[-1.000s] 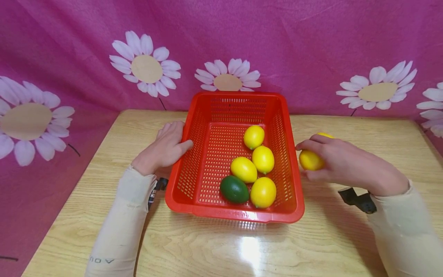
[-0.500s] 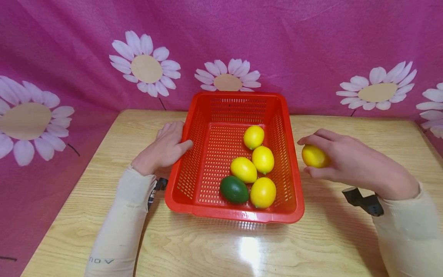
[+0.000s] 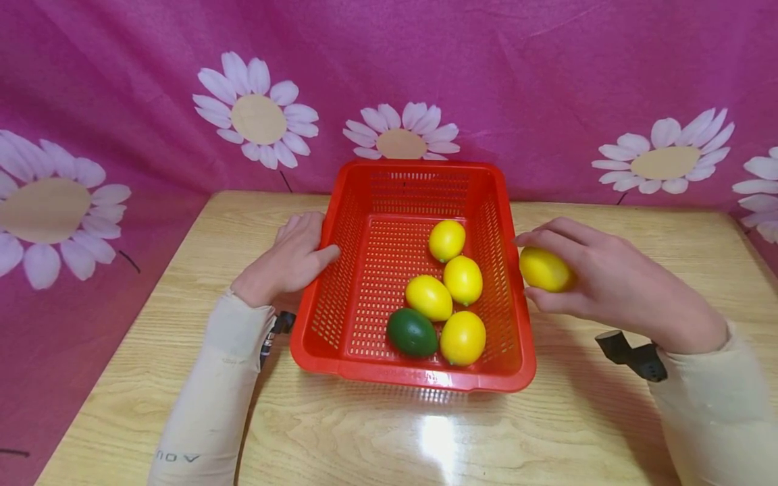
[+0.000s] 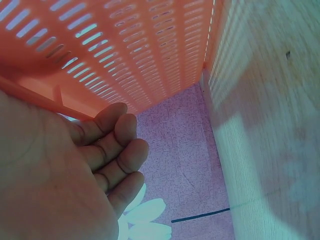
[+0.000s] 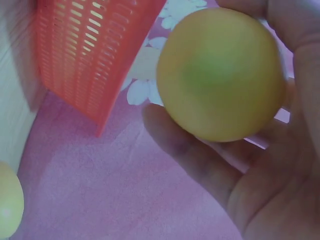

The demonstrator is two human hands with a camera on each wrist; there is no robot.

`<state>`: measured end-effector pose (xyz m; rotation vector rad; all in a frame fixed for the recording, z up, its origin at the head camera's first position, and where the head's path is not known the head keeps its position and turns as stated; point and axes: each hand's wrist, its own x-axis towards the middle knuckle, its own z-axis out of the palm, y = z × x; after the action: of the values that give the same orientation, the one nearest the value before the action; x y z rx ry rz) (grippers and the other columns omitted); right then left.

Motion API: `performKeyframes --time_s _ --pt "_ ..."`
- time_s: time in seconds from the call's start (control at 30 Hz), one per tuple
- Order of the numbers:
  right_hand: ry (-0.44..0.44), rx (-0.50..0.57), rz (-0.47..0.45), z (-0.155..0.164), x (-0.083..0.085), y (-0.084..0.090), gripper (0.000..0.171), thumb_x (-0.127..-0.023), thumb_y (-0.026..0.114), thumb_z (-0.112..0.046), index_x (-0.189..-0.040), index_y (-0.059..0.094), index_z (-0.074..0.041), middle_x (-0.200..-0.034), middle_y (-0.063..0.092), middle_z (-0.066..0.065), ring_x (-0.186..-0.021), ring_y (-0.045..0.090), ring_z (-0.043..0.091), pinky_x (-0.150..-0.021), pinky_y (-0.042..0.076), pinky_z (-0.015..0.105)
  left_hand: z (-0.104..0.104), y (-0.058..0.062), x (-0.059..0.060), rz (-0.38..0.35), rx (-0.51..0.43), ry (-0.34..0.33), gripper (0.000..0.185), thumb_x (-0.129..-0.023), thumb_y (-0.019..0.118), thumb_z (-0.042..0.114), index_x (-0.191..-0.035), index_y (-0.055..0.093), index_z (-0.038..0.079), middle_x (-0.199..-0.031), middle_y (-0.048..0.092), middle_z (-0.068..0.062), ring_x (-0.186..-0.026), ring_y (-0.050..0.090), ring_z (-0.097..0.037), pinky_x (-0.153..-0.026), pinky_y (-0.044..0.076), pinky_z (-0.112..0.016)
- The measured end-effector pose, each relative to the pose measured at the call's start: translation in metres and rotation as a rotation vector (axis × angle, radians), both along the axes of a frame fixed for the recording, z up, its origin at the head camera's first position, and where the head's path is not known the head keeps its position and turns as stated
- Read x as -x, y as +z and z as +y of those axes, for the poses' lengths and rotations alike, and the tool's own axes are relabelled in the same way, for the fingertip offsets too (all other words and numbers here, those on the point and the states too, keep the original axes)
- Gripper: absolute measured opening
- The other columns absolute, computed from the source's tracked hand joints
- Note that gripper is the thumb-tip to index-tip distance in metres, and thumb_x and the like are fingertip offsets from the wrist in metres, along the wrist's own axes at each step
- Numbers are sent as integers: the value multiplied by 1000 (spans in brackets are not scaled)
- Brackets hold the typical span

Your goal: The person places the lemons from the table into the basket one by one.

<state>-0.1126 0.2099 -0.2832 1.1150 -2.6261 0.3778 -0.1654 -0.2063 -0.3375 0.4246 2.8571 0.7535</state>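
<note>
My left hand (image 3: 284, 262) holds the left rim of a red perforated plastic basket (image 3: 419, 379), thumb over the edge and fingers outside. The left wrist view shows those fingers (image 4: 132, 155) curled beside the basket wall (image 4: 172, 55). In my right hand (image 3: 614, 283) is a yellow lemon (image 3: 545, 270), gripped between thumb and fingers just outside the basket's right rim. The right wrist view shows this lemon (image 5: 220, 75) end-on, its tip greenish. Inside the basket lie several lemons (image 3: 463, 337) and one dark green oval fruit (image 3: 412, 332), mostly toward the right and front.
Another yellow fruit (image 5: 9, 200) rests on the table at the lower left of the right wrist view; my right hand hides it in the head view. Behind the wooden table (image 3: 340, 432) hangs a magenta cloth (image 3: 516, 81) with daisies.
My right hand first drew up and slightly right with the lemon, then moved left to the basket's rim. The left hand, basket and the fruit in it stayed put.
</note>
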Motion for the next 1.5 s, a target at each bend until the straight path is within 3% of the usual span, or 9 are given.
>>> performKeyframes --time_s 0.13,0.2,0.3,0.4,0.57,0.7,1.17,1.4,1.5 --pt "37 39 32 -4 1 -2 64 -66 95 -24 -124 69 -12 -113 68 0 -87 62 11 -71 58 33 -1 0 -1 0 -6 0 45 -97 51 29 -135 47 6 -118 54 -11 -111 41 -25 -89 34 -40" --pt "56 59 45 -6 2 -3 59 -73 92 -31 -125 69 -13 -114 68 0 -88 62 11 -73 57 29 -1 0 -1 1 -9 3 45 -96 52 29 -135 47 6 -118 55 -10 -111 41 -25 -89 34 -40" --pt "82 90 66 -9 4 -5 55 -88 76 -54 -125 69 -13 -115 69 0 -89 63 10 -75 55 22 -2 0 -1 2 -6 6 47 -96 52 29 -137 47 6 -120 55 -10 -111 42 -25 -89 35 -41" --pt "94 115 78 -12 5 -6 60 -94 58 -64 -125 69 -14 -114 69 0 -88 62 10 -73 53 18 -2 1 -1 4 0 13 48 -96 53 29 -137 47 6 -120 55 -10 -111 42 -25 -89 35 -41" --pt "96 121 76 -17 5 -6 54 -80 85 -39 -126 69 -13 -114 68 0 -87 61 9 -70 54 16 -2 0 -1 8 12 15 48 -96 52 30 -137 48 6 -120 55 -10 -111 42 -25 -89 34 -41" --pt "103 132 83 -20 5 -5 63 -69 89 -27 -126 69 -13 -116 68 -1 -89 62 8 -72 55 14 -1 0 0 17 12 10 47 -96 52 31 -136 48 5 -118 55 -10 -110 41 -25 -89 34 -40" --pt "136 196 25 -40 14 -2 61 -70 91 -24 -126 69 -14 -121 69 -1 -94 60 7 -78 49 6 1 1 -1 16 7 5 44 -96 51 30 -132 49 5 -116 54 -10 -111 41 -26 -91 33 -41" --pt "119 154 -39 -50 17 -5 57 -73 88 -27 -125 69 -19 -116 69 -2 -90 60 9 -71 55 26 1 1 -1 12 -1 2 44 -96 52 30 -133 48 6 -117 54 -9 -114 41 -25 -92 33 -42" --pt "100 118 -75 -53 19 -6 55 -75 87 -31 -126 69 -20 -116 69 -4 -89 61 8 -70 55 28 0 1 -1 10 -10 0 44 -95 53 30 -133 47 7 -118 54 -9 -115 41 -24 -93 34 -42"
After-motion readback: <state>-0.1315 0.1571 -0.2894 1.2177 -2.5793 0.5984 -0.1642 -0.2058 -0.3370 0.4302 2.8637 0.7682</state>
